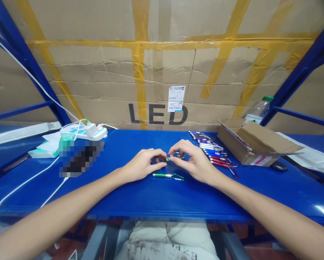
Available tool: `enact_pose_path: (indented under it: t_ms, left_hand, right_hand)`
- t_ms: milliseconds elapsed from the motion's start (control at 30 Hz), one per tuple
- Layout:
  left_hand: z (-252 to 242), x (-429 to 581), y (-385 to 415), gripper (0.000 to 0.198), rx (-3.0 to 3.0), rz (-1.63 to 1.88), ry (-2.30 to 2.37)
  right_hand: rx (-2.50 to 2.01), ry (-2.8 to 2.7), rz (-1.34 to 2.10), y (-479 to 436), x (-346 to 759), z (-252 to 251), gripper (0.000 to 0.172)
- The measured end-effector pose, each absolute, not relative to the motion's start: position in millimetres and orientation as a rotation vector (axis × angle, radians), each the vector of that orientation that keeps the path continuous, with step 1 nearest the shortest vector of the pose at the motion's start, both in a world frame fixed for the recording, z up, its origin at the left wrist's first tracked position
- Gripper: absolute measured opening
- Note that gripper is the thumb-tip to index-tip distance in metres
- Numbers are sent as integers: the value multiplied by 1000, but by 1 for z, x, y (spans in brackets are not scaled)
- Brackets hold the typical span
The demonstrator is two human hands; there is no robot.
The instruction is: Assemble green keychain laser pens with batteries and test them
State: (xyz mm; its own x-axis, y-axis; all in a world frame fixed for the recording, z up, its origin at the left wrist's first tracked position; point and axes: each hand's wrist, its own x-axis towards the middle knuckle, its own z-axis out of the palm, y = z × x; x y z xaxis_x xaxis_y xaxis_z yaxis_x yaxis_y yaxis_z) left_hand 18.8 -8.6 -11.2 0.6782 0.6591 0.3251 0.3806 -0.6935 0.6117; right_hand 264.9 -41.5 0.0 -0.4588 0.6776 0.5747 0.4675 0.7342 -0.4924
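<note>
Small green keychain torch (167,159) being pinched between both hands above blue table (162,195). Left hand (143,164) gripping one end, right hand (190,159) fingertips closing on other. Second green torch (167,176) lying just below. Row of torches (213,151) lying right, beside open cardboard box (255,142).

Held item (167,159) mostly hidden, perhaps a flashlight.
</note>
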Motion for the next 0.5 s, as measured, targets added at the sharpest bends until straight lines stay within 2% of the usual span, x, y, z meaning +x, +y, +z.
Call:
enact_pose_path:
  t_ms: [167,400,500]
  left_hand:
    - [-11,20,-9,21,2299,699,800]
    - [-13,20,-9,23,2239,698,793]
    - [-15,21,-8,24,2224,699,785]
  right_hand:
    - [-867,-2169,410,-42,264,0,10]
    - [-855,-2156,535,-41,264,-2,7]
    - [-852,-2129,584,-41,264,-2,11]
